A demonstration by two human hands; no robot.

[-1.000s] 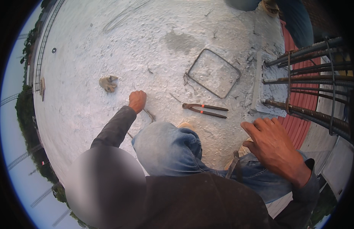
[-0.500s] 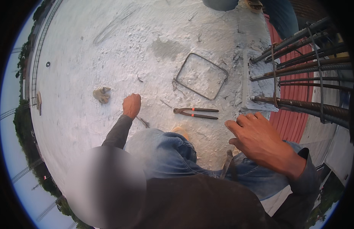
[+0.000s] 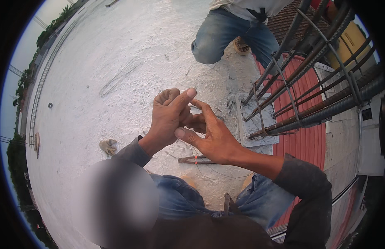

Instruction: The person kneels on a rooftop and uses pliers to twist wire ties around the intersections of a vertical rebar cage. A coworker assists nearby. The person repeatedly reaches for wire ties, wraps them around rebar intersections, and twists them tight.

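My left hand (image 3: 169, 116) is raised before me, its fingers curled on a thin wire (image 3: 225, 179) and its thumb pointing up. Meeting it from the right, my right hand (image 3: 215, 139) has bent fingers against the left hand and its thumb held apart. The wire trails below both hands in a loose loop; its part between the fingers is mostly hidden. Beneath them on the pale concrete lie pincers (image 3: 186, 160) with orange bands, partly covered by my right hand and forearm.
A dirty glove (image 3: 108, 146) lies to the left. At the right, rusty rebar (image 3: 296, 118) with ties juts out beside red corrugated sheeting (image 3: 302, 83). A co-worker in jeans (image 3: 219, 37) crouches at the far side. A loose wire coil (image 3: 118, 79) lies on the slab.
My hands, apart before, have come together in front of me, with wire now trailing below them. The view has shifted, showing more of the co-worker; the rectangular steel stirrup is now mostly hidden behind my hands.
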